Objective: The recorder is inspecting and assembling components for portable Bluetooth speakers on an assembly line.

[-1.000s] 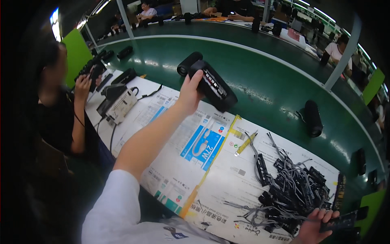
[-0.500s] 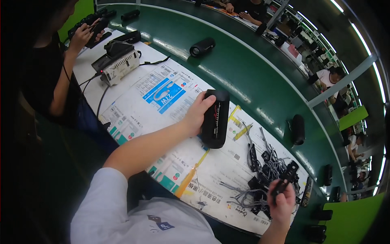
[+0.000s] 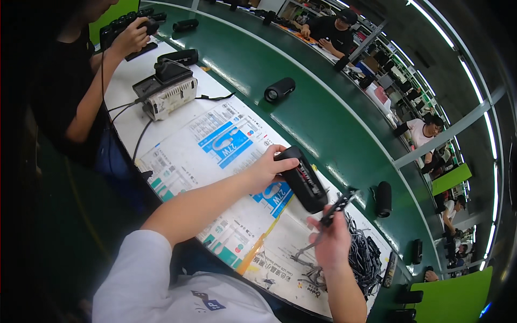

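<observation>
My left hand (image 3: 272, 167) is closed round the upper end of a black cylindrical speaker (image 3: 302, 180), tilted above the white work surface. A long slot in the speaker's side faces up, with small parts showing inside. In my right hand (image 3: 333, 239) is a narrow black strip-shaped cover (image 3: 338, 208) with light marks along it, pinched between thumb and fingers near the speaker's lower end. A grey cord (image 3: 309, 248) trails down beside this hand. Behind the right forearm lies a heap of black pieces with grey braided cords (image 3: 365, 255), partly hidden by my arm.
Along the far side runs a green conveyor belt (image 3: 242, 72) carrying black speakers (image 3: 280, 90), one farther right (image 3: 383, 199). A beige boxy device (image 3: 173, 97) with cables stands at the left. Beside it, a co-worker's hand (image 3: 134, 39) holds a dark object.
The right hand has lifted the strip-shaped cover from beside the heap, up and left to the speaker. The left hand has tilted the speaker and shifted it slightly right and nearer. The view has shifted.
</observation>
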Available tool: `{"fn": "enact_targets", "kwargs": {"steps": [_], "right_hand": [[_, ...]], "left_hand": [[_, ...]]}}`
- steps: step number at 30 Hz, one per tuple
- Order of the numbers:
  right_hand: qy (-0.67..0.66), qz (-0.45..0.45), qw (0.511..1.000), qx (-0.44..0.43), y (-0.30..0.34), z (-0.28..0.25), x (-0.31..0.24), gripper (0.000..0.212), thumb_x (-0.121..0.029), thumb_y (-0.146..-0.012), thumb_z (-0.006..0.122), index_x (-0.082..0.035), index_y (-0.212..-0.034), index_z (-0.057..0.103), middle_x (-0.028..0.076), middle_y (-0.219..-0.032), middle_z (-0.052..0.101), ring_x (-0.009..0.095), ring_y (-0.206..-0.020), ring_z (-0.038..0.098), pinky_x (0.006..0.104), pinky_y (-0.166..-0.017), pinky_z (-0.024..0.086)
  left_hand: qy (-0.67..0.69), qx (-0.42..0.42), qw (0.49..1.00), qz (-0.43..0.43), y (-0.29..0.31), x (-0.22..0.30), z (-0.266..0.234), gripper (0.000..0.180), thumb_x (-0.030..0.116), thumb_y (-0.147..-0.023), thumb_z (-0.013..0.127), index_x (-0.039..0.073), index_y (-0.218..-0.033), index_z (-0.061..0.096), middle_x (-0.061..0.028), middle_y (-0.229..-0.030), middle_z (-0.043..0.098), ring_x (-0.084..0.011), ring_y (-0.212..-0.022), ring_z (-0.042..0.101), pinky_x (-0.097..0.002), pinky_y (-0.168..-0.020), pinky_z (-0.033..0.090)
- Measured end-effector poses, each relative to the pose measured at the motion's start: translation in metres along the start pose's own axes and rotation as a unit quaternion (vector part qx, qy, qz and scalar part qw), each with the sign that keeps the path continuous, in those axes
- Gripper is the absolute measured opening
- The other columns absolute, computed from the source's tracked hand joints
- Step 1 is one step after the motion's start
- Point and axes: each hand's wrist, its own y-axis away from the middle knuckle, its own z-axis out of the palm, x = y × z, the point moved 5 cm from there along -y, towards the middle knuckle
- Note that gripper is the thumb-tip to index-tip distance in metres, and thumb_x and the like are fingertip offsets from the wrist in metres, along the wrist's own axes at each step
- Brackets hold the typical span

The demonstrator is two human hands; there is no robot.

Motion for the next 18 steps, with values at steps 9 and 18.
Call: {"fn": "enact_targets", "kwargs": {"steps": [9,18], "right_hand": [[0.105,-0.186,0.975,-0.059,-0.027,0.009,-0.084,0.024,-0.014,-0.091,0.048,-0.001,-0.111,0.051,0.007,-0.104,0.056,0.016,-0.088,0.059,0.0264,-0.056,0.049],[0.089,-0.112,0.98,-0.141,-0.04,0.015,-0.069,0.025,-0.014,-0.087,0.053,0.001,-0.107,0.052,0.017,-0.125,0.05,0.014,-0.083,0.06,0.0232,-0.053,0.05]], "left_hand": [[0.084,-0.195,0.961,-0.179,0.031,-0.008,0.031,0.047,0.036,-0.091,0.05,0.007,-0.128,0.043,-0.01,-0.111,0.059,-0.0214,-0.097,0.061,-0.0364,-0.077,0.053],[0.022,-0.261,0.941,-0.214,0.051,-0.031,0.051,0.042,0.027,-0.09,0.056,0.006,-0.125,0.044,-0.0041,-0.106,0.058,-0.0106,-0.092,0.058,-0.027,-0.079,0.049]]}}
